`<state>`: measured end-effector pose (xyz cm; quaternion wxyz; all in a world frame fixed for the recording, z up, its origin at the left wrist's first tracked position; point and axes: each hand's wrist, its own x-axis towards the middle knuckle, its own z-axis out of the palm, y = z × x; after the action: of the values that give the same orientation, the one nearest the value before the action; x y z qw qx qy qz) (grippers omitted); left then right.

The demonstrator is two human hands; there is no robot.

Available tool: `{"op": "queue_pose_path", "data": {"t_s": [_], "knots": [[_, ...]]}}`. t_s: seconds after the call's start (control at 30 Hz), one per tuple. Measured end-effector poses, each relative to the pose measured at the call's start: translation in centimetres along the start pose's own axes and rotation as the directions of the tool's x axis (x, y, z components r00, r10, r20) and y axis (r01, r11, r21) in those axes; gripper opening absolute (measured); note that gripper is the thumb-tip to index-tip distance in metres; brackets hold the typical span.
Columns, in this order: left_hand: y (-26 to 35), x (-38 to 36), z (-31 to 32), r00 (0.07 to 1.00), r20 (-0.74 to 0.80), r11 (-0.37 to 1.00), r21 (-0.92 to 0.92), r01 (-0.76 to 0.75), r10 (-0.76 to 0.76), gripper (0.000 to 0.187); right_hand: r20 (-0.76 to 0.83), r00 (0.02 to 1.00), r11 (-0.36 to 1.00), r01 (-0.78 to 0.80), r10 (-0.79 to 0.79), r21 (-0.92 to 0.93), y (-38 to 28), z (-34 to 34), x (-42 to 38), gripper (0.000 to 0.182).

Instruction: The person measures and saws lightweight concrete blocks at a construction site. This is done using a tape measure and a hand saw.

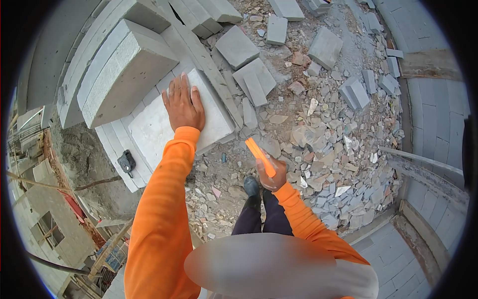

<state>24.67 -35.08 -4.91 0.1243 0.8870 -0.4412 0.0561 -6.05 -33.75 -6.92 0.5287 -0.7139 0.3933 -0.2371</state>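
My left hand point(185, 105) lies flat with fingers spread on the top of a pale concrete block point(149, 130). The block rests on a stack of similar blocks. My right hand point(273, 175) is closed around an orange bar-shaped tool point(260, 157) with a groove along its length. The tool is held in the air over the rubble, apart from the block, and its exact kind cannot be made out. A small black object point(126, 162), like a tape measure, sits on the blocks to the left of my left forearm.
Upright blocks point(129, 70) stand just beyond my left hand. Loose blocks point(238, 47) and broken rubble point(323, 164) cover the ground ahead and to the right. My boot point(251, 186) stands on the debris. A block wall point(438, 114) with wooden boards point(430, 65) runs along the right.
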Motion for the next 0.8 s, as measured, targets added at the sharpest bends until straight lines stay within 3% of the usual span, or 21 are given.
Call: {"op": "queue_pose_path", "data": {"t_s": [0.13,0.27,0.4,0.5,0.63,0.73,0.8], "knots": [[-0.1,0.3,0.3,1.0,0.001,1.0,0.002,0.007,-0.007,0.053,-0.12,0.986,0.993,0.115,-0.113,0.006,-1.1,-1.3,-3.5,0.033],[0.1,0.1,0.1,1.0,-0.003,1.0,-0.009,0.0,0.0,0.052,-0.037,0.99,0.989,0.132,-0.135,-0.072,-0.2,-1.0,-2.1,0.036],[0.0,0.4,0.1,1.0,-0.009,1.0,0.003,-0.003,0.003,0.052,-0.041,0.995,0.996,0.091,-0.091,0.018,0.6,1.0,2.2,0.034],[0.1,0.2,0.1,1.0,-0.007,1.0,-0.006,-0.009,0.009,0.052,-0.112,0.981,0.986,0.164,-0.161,0.019,1.1,0.5,-0.1,0.034],[0.2,0.4,-0.1,1.0,-0.015,0.999,-0.04,-0.007,0.006,0.051,-0.053,0.991,0.992,0.123,-0.123,-0.009,0.5,0.7,1.7,0.033],[0.3,0.4,-0.3,1.0,-0.022,0.999,-0.036,-0.012,0.011,0.051,0.004,1.0,0.999,-0.02,0.02,0.031,0.0,1.2,2.4,0.034],[0.2,0.5,-0.3,1.0,-0.015,0.999,-0.039,-0.009,0.009,0.051,-0.082,0.994,0.997,0.072,-0.072,0.001,0.2,0.7,-0.3,0.035]]}}
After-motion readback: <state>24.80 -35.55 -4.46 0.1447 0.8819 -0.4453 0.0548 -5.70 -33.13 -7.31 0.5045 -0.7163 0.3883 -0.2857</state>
